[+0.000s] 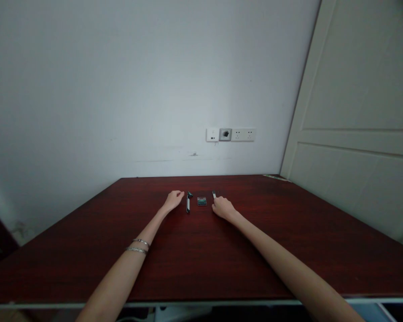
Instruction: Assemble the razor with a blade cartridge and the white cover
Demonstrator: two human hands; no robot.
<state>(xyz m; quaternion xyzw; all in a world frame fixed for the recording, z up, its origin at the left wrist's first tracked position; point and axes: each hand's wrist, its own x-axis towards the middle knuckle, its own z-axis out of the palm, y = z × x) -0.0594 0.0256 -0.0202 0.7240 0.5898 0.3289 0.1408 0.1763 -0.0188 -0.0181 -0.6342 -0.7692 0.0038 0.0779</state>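
Note:
A razor [188, 205] with a white and black handle lies on the table, its dark head at the far end. My left hand [173, 200] rests just left of it, not touching, fingers curled in with nothing visible in them. Right of the razor sits a small clear case [202, 201] with dark green contents, perhaps blade cartridges. My right hand [223, 207] is closed around the near end of a slim white handle with a dark tip [214, 194]. The rest of that handle is hidden under my fingers.
Everything lies on a dark red wooden table [195, 255]. Behind it rises a white wall with sockets and switches [230, 134]. A pale panelled door or cabinet [352, 170] borders the table on the right. Items show dimly below the front edge.

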